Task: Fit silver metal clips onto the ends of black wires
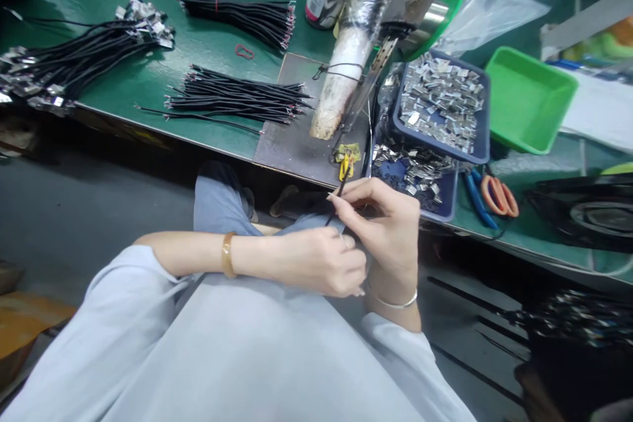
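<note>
From where I stand, the person's right hand [388, 217], at the middle of the frame, pinches a thin black cable [343, 185] between thumb and forefinger. The cable's upper end meets a small yellow piece [345, 167] at the near edge of the brown board [291, 145]; its lower part drops behind the left hand [319, 262]. That hand is curled like a loose fist, and I can't tell whether its fingers grasp the cable.

I'd call the work partway through. A thick bunch of cables [93, 56] at the far left carries shiny metal pieces at its ends. The tied bundle [237, 10] at upper centre and the loose bundle [237, 97] below it show tips without such pieces, so a good many look left. Metal pieces fill much of the upper blue tray [445, 149], right of centre, and more lie in the lower blue tray [448, 212].

The front edge of the green tabletop [198, 49] slants down to the right, and both hands work just off it, above the lap. Leftward there is space for the forearm; upward, the plastic-wrapped tube [346, 56] hems things in, and the trays crowd the right hand.
</note>
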Tool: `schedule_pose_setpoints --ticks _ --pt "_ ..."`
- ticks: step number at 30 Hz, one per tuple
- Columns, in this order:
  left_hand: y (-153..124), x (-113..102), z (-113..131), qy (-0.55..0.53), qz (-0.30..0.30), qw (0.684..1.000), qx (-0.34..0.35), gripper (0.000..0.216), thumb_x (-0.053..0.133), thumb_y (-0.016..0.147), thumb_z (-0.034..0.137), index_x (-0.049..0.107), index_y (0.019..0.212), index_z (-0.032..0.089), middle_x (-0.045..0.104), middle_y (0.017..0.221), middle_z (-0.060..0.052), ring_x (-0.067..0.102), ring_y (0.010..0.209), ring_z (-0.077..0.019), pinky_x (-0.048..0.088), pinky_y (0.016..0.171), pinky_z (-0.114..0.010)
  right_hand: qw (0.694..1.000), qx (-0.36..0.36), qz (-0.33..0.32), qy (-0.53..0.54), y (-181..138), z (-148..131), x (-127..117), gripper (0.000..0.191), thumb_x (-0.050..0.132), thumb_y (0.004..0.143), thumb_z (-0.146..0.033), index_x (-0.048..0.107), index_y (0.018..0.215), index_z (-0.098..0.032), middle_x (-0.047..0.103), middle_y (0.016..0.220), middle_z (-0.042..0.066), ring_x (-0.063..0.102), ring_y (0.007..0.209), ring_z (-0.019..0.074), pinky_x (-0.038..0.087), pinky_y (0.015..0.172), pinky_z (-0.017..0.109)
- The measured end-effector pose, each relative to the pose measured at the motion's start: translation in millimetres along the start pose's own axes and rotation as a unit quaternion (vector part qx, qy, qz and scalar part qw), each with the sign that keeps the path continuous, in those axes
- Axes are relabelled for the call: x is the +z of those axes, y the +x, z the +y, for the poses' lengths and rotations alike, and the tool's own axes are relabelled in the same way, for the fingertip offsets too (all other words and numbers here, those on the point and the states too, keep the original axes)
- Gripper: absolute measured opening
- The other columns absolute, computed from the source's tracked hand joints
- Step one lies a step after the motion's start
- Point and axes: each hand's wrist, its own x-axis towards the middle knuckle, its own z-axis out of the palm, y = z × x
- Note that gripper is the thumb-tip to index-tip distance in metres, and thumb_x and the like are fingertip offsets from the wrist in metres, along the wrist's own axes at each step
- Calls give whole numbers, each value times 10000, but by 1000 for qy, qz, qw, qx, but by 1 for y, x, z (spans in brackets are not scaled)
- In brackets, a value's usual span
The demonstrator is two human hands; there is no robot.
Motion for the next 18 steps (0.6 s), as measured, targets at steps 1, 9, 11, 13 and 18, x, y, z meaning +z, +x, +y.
schedule_pose_setpoints --ticks 1,9,11,13,18 --pt "-2 -6 -7 -4 128 991 -36 204 621 927 270 722 770 186 692 666 -34 614 608 -154 482 594 -298 1000 2 21 -3 -1 0 -2 186 705 842 -140 591 710 -205 688 718 -30 639 622 92 517 565 194" --pt "-6 -11 -27 -357 355 748 -433 238 765 840 406 780 765 180 775 801 -53 722 771 -158 589 755 -272 986 -122 -2 -116 -3 6 10 178 614 920 -189 601 746 -222 698 695 -39 635 555 81 518 528 184" --pt "-6 -6 -27 -412 382 680 -471 305 803 787 472 770 738 173 746 704 -37 715 715 -153 603 731 -266 974 -147 39 -165 -4 9 10 135 620 932 -200 637 808 -250 718 710 -41 672 584 101 536 541 202" --pt "-9 -4 -30 -453 408 622 -492 338 832 743 499 747 731 172 693 614 -1 679 618 -124 609 686 -253 960 -164 130 -186 -6 14 3 95 618 942 -206 654 900 -283 711 710 -50 660 555 107 501 495 217" --pt "-20 -6 -41 -544 418 536 -492 353 928 595 420 714 738 177 541 519 74 446 404 -40 458 409 -187 923 -64 324 -196 -5 34 -40 102 571 954 -251 589 1052 -273 654 707 -39 561 453 111 402 464 264"
